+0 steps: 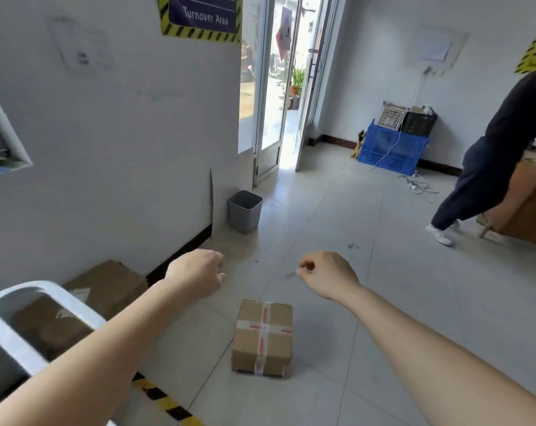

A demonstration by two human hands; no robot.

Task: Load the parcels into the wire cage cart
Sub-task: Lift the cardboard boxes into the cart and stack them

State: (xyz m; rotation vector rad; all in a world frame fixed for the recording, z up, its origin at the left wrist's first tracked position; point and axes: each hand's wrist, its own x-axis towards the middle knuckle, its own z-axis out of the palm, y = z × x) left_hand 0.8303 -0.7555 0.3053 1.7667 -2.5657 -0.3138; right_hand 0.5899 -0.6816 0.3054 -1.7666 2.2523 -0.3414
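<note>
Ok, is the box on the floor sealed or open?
Sealed: the box is closed on top, with tape crossed over it.

- A glass door (271,118) stands open, and daylight spills through it onto the pale tiled floor (383,302).
- Left of the door is a white wall (122,133) with a "Turnover Area" sign (202,15) edged in yellow and black; a grey bin (245,212) stands at its foot.
- Right of the door, a blue crate (391,149) sits against the far wall, with a black crate (418,123) on top.
- Further right of the door, a person in dark clothes (487,161) leans over a wooden desk (530,207).
</note>
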